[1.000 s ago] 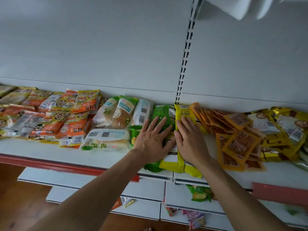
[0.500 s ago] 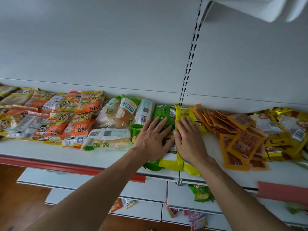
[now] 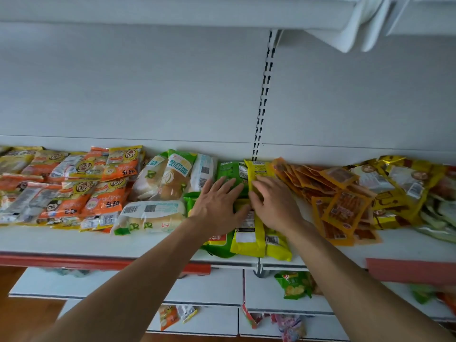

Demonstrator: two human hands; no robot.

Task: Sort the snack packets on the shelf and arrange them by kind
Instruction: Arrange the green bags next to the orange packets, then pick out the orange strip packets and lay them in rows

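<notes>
Lying released on the shelf (image 3: 61,239): left hand (image 3: 217,203) on green packets (image 3: 230,169), right hand (image 3: 276,206) on yellow packets (image 3: 248,239).

**One white shelf, packets in a row from left to right**

The white shelf (image 3: 61,240) carries a red strip (image 3: 74,261) along its front edge. At its left lie overlapping orange packets (image 3: 108,203). Just beside them are clear bread packets (image 3: 150,213), one lying crosswise in front. In the middle sit green packets (image 3: 229,169) touching yellow packets (image 3: 249,240), which overhang the front edge. To the right spreads a heap of flat amber sachets (image 3: 345,211), then gold packets (image 3: 399,183), and blurred pale packets (image 3: 439,218) at the far end.
</notes>
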